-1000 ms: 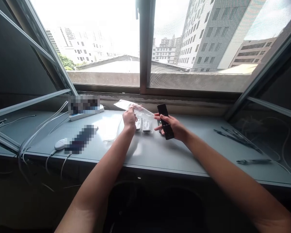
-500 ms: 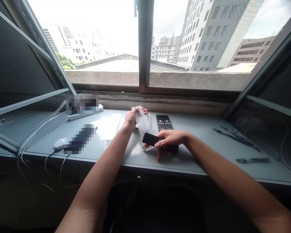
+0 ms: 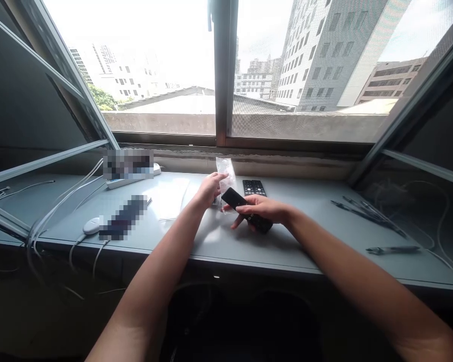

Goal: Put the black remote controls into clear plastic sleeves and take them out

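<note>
My right hand (image 3: 263,208) is closed around a slim black remote control (image 3: 246,210), tilted with its upper end pointing left, just above the grey sill. My left hand (image 3: 208,189) pinches a clear plastic bag (image 3: 226,172) that stands upright beside the remote's upper end. Two more black remotes (image 3: 254,187) with buttons lie side by side on the sill behind my right hand.
A grey window sill (image 3: 309,236) runs below a window. A white power strip (image 3: 134,177), white cables (image 3: 60,203), a white puck (image 3: 92,224) and a blurred dark object (image 3: 124,216) lie left. Dark cable ties (image 3: 366,213) and a pen (image 3: 392,249) lie right.
My right hand brought the remote down from upright, then lifted and tilted it toward the bag. My left hand turned the plastic bag upright, uncovering two remotes on the sill.
</note>
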{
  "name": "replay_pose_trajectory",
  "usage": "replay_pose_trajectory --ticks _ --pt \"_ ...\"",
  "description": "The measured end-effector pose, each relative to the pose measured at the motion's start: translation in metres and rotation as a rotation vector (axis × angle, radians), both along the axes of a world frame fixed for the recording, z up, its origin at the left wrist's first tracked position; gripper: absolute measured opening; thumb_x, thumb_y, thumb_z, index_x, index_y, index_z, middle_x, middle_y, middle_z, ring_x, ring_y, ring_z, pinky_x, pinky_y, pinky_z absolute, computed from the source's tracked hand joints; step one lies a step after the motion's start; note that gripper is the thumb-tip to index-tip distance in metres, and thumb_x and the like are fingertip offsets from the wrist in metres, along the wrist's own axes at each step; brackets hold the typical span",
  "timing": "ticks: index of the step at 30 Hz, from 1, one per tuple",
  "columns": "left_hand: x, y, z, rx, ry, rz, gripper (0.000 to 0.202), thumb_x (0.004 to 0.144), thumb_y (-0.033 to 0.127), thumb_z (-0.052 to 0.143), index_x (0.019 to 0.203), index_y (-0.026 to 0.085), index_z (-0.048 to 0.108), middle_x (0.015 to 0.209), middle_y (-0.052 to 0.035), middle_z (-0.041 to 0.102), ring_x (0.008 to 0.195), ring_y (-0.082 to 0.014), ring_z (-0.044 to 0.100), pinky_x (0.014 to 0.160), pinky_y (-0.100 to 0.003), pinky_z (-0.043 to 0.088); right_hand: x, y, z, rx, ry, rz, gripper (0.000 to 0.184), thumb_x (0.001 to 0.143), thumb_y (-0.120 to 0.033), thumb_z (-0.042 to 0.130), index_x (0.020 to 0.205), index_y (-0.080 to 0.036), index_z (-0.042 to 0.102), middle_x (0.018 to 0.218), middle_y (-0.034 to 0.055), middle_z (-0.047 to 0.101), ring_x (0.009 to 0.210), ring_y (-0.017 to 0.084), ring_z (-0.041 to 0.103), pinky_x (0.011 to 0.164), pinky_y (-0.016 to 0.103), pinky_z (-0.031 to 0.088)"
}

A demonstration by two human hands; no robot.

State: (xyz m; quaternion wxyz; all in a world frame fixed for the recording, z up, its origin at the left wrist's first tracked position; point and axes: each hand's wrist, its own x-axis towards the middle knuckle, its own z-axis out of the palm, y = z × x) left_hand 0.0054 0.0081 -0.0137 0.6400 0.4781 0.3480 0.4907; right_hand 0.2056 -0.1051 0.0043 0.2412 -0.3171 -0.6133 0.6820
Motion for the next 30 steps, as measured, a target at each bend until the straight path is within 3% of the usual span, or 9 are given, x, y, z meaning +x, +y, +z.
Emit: replay_pose_trajectory --ticks 3,5,9,14,18,22,25,27,30 --pt "-0.001 -0.002 0.003 0.058 0.075 0.052 0.026 0.080 0.028 0.085 0.099 0.018 0.072 0.090 -0.0045 0.074 0.071 -0.0144 0.066 0.062 -0.024 0.049 0.000 0.000 -0.001 -0.007 0.014 -0.007 0.057 0.096 -0.048 0.084 0.144 -0.019 0.071 0.136 0.0193 0.077 0.109 0.033 0.083 0.058 0.024 0.062" --pt "-0.008 0.002 0.006 0.101 0.109 0.129 0.025 0.085 0.026 0.082 0.105 0.018 0.069 0.092 -0.0048 0.074 0.073 -0.0148 0.067 0.064 -0.025 0.050 0.000 0.000 -0.003 -0.017 0.022 0.034 0.057 0.097 -0.047 0.083 0.144 -0.019 0.071 0.149 0.0202 0.070 0.112 0.035 0.082 0.059 0.024 0.062" --pt "-0.041 0.014 0.013 0.123 0.200 0.175 0.044 0.089 0.021 0.079 0.128 0.018 0.059 0.107 -0.0100 0.078 0.075 -0.0166 0.071 0.066 -0.026 0.052 0.001 0.001 -0.007 -0.043 -0.011 0.108 0.055 0.098 -0.048 0.082 0.145 -0.020 0.071 0.163 0.0195 0.058 0.112 0.032 0.082 0.061 0.023 0.062" --pt "-0.102 0.016 0.021 0.226 0.625 0.375 0.064 0.094 0.027 0.074 0.151 0.016 0.049 0.105 -0.0131 0.078 0.079 -0.0219 0.074 0.071 -0.031 0.054 0.001 0.003 -0.010 -0.023 -0.002 0.060 0.058 0.097 -0.050 0.082 0.144 -0.018 0.070 0.151 0.0214 0.068 0.104 0.030 0.084 0.058 0.024 0.061" --pt "-0.138 0.011 0.023 0.293 1.027 0.510 0.067 0.095 0.034 0.071 0.157 0.017 0.048 0.123 -0.0177 0.077 0.110 -0.0328 0.074 0.095 -0.040 0.055 0.000 0.004 -0.012 -0.008 -0.019 0.059 0.058 0.099 -0.050 0.080 0.145 -0.016 0.069 0.148 0.0224 0.070 0.102 0.029 0.084 0.058 0.024 0.061" --pt "-0.149 0.013 0.020 0.245 1.414 0.436 0.061 0.094 0.038 0.070 0.148 0.011 0.060 0.136 -0.0282 0.071 0.135 -0.0460 0.063 0.108 -0.049 0.050 0.000 0.005 -0.013 -0.017 -0.027 0.100 0.057 0.100 -0.049 0.079 0.146 -0.016 0.068 0.148 0.0227 0.070 0.102 0.029 0.083 0.058 0.024 0.060" --pt "-0.148 0.018 0.017 0.212 1.610 0.409 0.058 0.095 0.051 0.066 0.134 0.008 0.069 0.145 -0.0341 0.063 0.144 -0.0537 0.053 0.111 -0.058 0.047 -0.001 0.004 -0.013 -0.017 -0.030 0.102 0.058 0.099 -0.049 0.080 0.146 -0.016 0.069 0.147 0.0227 0.070 0.101 0.029 0.083 0.057 0.024 0.060" --pt "-0.144 0.023 0.015 0.192 1.622 0.372 0.063 0.092 0.063 0.067 0.129 0.012 0.072 0.141 -0.0323 0.067 0.140 -0.0537 0.057 0.108 -0.059 0.049 -0.001 0.004 -0.012 -0.011 -0.030 0.105 0.057 0.100 -0.048 0.080 0.145 -0.016 0.069 0.146 0.0228 0.071 0.101 0.029 0.083 0.058 0.024 0.059" --pt "-0.139 0.027 0.014 0.196 1.581 0.310 0.068 0.077 0.072 0.080 0.120 0.021 0.075 0.116 -0.0238 0.078 0.121 -0.0499 0.070 0.097 -0.054 0.055 0.000 0.004 -0.012 -0.011 -0.031 0.112 0.054 0.102 -0.046 0.078 0.145 -0.016 0.068 0.146 0.0226 0.070 0.101 0.029 0.083 0.058 0.023 0.059"
